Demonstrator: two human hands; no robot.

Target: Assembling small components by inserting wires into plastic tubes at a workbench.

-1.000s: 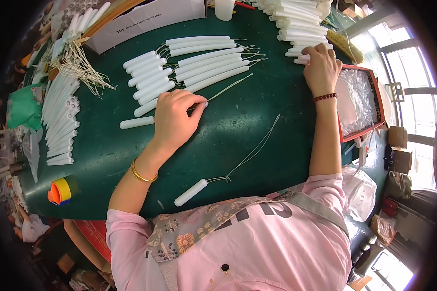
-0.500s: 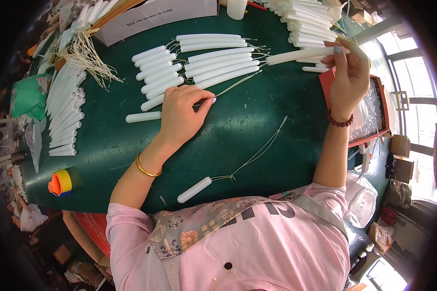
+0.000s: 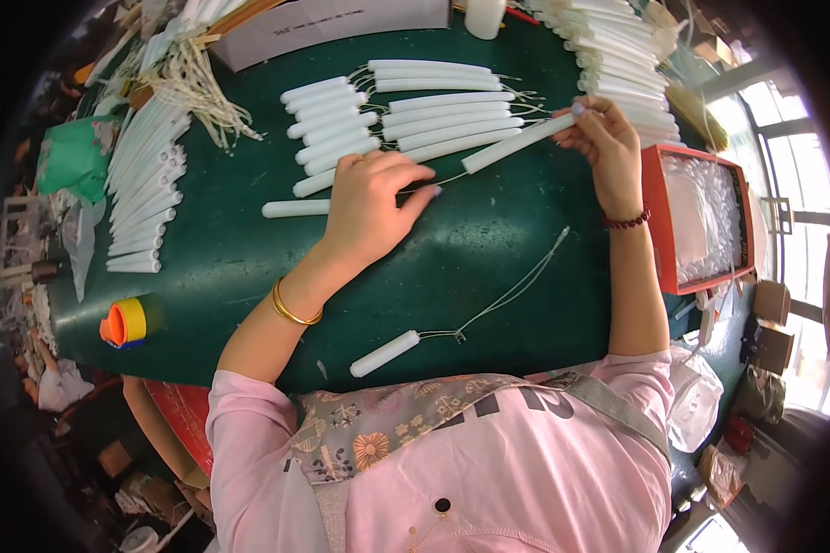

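My right hand (image 3: pixel 604 147) grips the upper end of a long white rod (image 3: pixel 518 145), tilted over the green table. A thin pale cord (image 3: pixel 450 178) runs from the rod's lower end to my left hand (image 3: pixel 369 203), which has it between thumb and forefinger. Partly under the left hand lies a short white rod (image 3: pixel 293 209). Beyond it are short white rods (image 3: pixel 330 124) in a column, with long white rods (image 3: pixel 452 120) beside them and cords between. Nearer me rests another short rod (image 3: pixel 385 354) with a looped cord (image 3: pixel 516 286).
Piles of white rods lie at the left (image 3: pixel 148 203) and far right (image 3: pixel 618 64). A red box (image 3: pixel 659 221) holding clear plastic stands right. An orange and yellow tape roll (image 3: pixel 124 323) sits left. At the back are a grey-white box (image 3: pixel 332 28) and cord bundle (image 3: pixel 198 88).
My right hand has brought the long rod left and slightly down, closer to my left hand. The cord now runs from my left fingers to the rod's lower end. The whole view has shifted slightly.
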